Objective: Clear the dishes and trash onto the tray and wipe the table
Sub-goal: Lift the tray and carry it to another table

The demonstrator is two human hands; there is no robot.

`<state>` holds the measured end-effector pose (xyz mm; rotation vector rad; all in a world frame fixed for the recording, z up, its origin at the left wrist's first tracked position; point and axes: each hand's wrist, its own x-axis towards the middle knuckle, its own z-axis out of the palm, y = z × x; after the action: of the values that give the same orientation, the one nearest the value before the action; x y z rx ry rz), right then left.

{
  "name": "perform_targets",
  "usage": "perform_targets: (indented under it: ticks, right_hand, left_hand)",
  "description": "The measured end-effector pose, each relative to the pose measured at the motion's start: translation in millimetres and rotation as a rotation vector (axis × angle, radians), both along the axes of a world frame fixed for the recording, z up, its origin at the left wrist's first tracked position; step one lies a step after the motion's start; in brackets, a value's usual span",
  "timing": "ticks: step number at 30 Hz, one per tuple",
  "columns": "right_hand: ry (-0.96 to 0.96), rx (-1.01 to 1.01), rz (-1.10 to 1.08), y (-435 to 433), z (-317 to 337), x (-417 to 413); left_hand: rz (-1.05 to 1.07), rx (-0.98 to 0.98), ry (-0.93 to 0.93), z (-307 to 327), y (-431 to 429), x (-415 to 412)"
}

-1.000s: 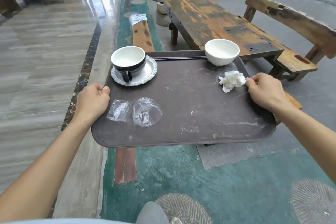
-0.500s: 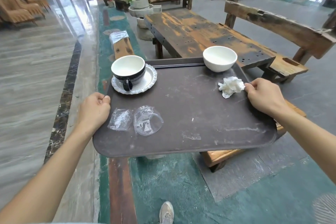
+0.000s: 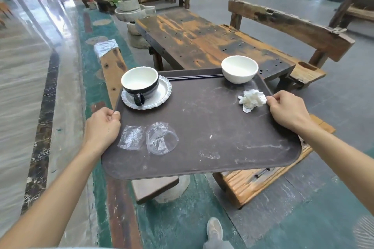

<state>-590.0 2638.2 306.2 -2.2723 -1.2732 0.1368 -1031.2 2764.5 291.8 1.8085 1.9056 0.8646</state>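
I hold a dark brown tray (image 3: 212, 127) in the air, level, in front of me. My left hand (image 3: 102, 125) grips its left edge and my right hand (image 3: 287, 110) grips its right edge. On the tray stand a black-and-white cup (image 3: 140, 84) on a clear scalloped saucer (image 3: 162, 95) at the far left and a white bowl (image 3: 239, 68) at the far right. A crumpled white napkin (image 3: 252, 100) lies beside my right thumb. Two pieces of clear plastic trash (image 3: 162, 138) lie near my left hand. The worn wooden table (image 3: 202, 38) is just beyond the tray.
A wooden bench (image 3: 293, 26) with a backrest runs along the table's right side. A narrow bench (image 3: 113, 66) with a grey cloth (image 3: 105, 46) on its far end lies left. A low wooden stool (image 3: 253, 184) sits under the tray. My shoe (image 3: 214, 228) shows below.
The tray has stayed in both hands while I moved closer to the table; the view has tilted up and more of the table and benches now shows.
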Motion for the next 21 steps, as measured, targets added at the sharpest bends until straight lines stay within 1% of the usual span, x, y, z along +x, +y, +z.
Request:
perform_targets:
  ticks: [7, 15, 21]
  right_hand:
    - [0.001, -0.025, 0.005, 89, -17, 51]
    - [-0.027, -0.010, 0.038, 203, -19, 116]
    - [-0.019, -0.009, 0.045, 263, -20, 143]
  left_hand:
    - [-0.003, -0.018, 0.010, -13, 82, 41]
    - [0.035, -0.004, -0.014, -16, 177, 99]
    - [0.041, -0.008, -0.022, -18, 235, 128]
